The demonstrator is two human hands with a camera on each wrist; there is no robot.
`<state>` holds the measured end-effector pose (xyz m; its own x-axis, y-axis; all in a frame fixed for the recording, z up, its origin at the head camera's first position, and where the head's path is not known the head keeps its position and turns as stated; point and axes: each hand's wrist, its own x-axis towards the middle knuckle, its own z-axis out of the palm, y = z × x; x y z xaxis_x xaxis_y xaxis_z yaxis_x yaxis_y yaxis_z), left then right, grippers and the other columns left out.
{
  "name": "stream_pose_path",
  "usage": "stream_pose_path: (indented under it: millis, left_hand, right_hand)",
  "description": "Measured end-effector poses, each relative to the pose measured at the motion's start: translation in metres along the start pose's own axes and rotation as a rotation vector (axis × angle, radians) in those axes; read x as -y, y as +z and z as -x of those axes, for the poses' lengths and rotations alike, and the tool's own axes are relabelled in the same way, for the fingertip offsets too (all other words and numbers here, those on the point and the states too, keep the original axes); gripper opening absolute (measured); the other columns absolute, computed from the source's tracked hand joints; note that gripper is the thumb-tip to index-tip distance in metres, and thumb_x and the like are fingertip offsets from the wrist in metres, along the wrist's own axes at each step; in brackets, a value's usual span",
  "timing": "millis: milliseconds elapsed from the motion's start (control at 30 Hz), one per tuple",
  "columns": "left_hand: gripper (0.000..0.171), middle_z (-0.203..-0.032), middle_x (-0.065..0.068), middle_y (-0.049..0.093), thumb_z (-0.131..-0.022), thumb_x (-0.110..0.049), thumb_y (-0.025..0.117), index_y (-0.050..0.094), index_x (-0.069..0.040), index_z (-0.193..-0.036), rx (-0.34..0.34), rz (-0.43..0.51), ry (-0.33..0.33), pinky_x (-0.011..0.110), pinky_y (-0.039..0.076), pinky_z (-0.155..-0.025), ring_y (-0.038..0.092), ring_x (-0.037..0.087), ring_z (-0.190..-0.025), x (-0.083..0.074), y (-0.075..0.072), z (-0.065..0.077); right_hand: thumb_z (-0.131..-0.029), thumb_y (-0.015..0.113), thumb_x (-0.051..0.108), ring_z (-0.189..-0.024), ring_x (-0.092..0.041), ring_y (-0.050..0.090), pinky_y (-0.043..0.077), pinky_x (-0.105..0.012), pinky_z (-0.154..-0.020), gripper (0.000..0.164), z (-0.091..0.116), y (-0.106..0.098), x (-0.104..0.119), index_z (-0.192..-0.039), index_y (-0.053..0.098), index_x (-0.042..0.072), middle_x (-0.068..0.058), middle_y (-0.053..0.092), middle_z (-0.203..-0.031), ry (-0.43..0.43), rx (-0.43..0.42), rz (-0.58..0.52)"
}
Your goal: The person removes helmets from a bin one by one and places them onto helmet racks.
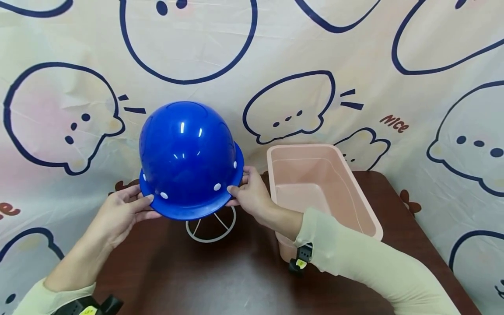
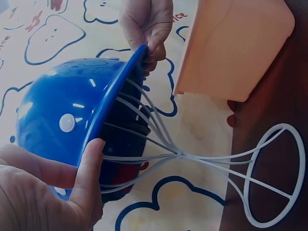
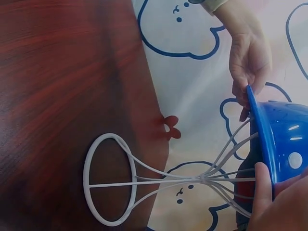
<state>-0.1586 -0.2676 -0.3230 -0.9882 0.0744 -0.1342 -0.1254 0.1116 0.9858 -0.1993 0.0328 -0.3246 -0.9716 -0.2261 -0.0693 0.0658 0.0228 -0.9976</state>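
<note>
A glossy blue hard hat (image 1: 187, 148) with white rivets sits over a white wire stand (image 1: 210, 240), whose round base rests on the table. My left hand (image 1: 124, 212) pinches the brim at its left side, thumb on the upper edge. On the opposite side my right hand (image 1: 252, 192) pinches the brim between thumb and fingers. In the left wrist view the wires of the stand (image 2: 180, 154) narrow at the middle and spread up inside the hat (image 2: 62, 110). Most of the hat's inside is hidden; a dark lining with some red shows.
Right of the stand is a pink plastic tub (image 1: 303, 192), partly hidden by my right forearm. The dark brown wooden table (image 1: 236, 280) carries both. Behind it hangs a pale cloth (image 1: 220, 92) with cartoon faces, close to the table's back edge.
</note>
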Motion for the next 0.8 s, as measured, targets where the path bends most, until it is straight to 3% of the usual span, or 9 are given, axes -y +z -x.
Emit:
stream_pose_path:
  millis: [367,533,700,800]
  left_hand:
    - [0.078,-0.115,-0.01,0.064,-0.104,-0.021,0.06,0.012,0.003,-0.161,0.007,-0.019,0.007,0.034,0.06,-0.084,0.075,0.018,-0.094,0.001,0.003,-0.001]
    - [0.08,-0.123,-0.007,0.061,-0.104,-0.024,0.06,0.011,0.001,-0.162,0.02,-0.024,-0.015,0.034,0.06,-0.085,0.074,0.017,-0.097,0.0,0.001,-0.004]
    - [0.083,-0.12,-0.009,0.063,-0.104,-0.03,0.058,0.007,0.002,-0.162,0.038,-0.062,-0.043,0.036,0.06,-0.084,0.074,0.014,-0.097,0.0,-0.006,-0.005]
    - [0.085,-0.136,0.014,0.06,-0.106,-0.036,0.052,0.0,0.002,-0.161,0.028,-0.15,-0.048,0.03,0.06,-0.084,0.072,0.007,-0.096,-0.006,-0.017,-0.005]
  right_hand:
    - [-0.1,0.06,-0.003,-0.086,-0.024,0.074,0.062,-0.03,-0.072,0.064,-0.003,-0.006,0.002,-0.153,0.026,0.002,-0.023,0.063,-0.117,0.007,0.026,-0.013]
    - [-0.097,0.063,-0.003,-0.095,-0.027,0.073,0.062,-0.038,-0.08,0.069,-0.005,-0.008,0.007,-0.154,0.025,0.002,-0.023,0.063,-0.12,0.03,0.018,0.016]
    - [-0.097,0.065,0.009,-0.122,-0.033,0.062,0.053,-0.046,-0.101,0.075,-0.008,-0.018,0.013,-0.157,0.022,0.0,-0.023,0.053,-0.14,0.016,-0.032,0.157]
    - [-0.097,0.064,0.015,-0.133,-0.035,0.052,0.047,-0.048,-0.108,0.074,-0.008,-0.033,0.023,-0.158,0.025,0.0,-0.022,0.045,-0.148,-0.029,-0.07,0.298]
